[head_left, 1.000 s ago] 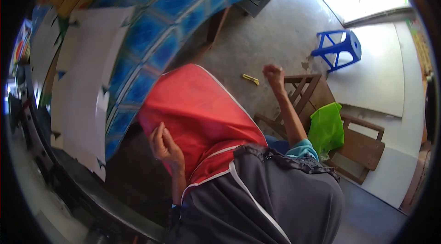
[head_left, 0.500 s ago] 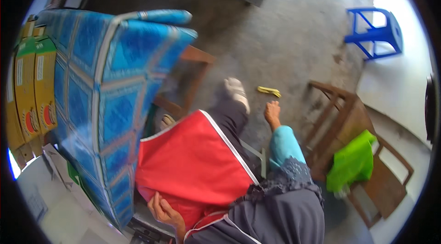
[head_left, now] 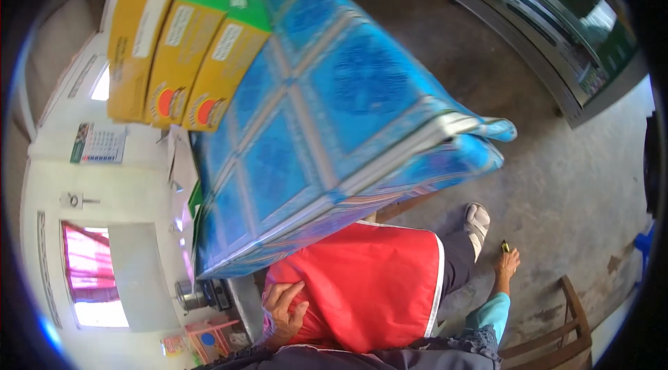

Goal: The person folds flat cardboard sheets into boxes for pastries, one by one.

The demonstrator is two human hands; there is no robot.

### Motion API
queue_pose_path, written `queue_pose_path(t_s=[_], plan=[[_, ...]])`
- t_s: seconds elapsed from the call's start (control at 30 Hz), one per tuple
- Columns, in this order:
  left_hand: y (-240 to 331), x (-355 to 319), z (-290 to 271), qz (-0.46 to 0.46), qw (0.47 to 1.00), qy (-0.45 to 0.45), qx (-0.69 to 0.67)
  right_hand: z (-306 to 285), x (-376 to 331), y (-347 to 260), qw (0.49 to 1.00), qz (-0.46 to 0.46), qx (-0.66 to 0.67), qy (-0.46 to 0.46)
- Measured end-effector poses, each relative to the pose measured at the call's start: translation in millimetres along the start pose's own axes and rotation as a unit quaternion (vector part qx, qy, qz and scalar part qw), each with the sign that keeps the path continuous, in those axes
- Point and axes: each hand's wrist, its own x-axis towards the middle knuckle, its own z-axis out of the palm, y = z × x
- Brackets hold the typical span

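A red cloth piece with white edging lies over my lap. My left hand is at its left side, with fingers bent and closed on the fabric. My right arm, in a light blue sleeve, reaches down toward the floor. There my right hand has its fingers closed around a small yellow tool. Only a short end of the tool, with a dark part, sticks out past the fingers, so its exact kind is hidden.
A table with a blue patterned cover stands close on my left, bearing several yellow-green boxes. A wooden chair is at lower right, with a blue stool beyond. A glass cabinet stands far off.
My view has swung left, bringing the table and boxes further into sight. My right hand has reached the yellow tool, which lay apart on the floor. My left hand stays at the red cloth.
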Motion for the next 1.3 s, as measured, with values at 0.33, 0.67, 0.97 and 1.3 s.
queue_pose_path(t_s=[0.33,0.67,0.97,1.3], plan=[[-9,-11,-13,-0.01,0.999,0.042,-0.027,-35,-41,-23,0.941,0.004,0.285,0.181],[-58,-67,-10,0.027,0.981,0.146,-0.125,-439,-197,-169,0.599,-0.112,0.68,0.408],[-92,-114,-8,0.021,0.907,0.232,-0.35,-639,-282,-390,0.74,-0.538,0.323,0.24],[-130,-136,-39,-0.074,0.847,0.266,-0.455,-645,-309,-498,0.806,-0.508,0.212,0.216]])
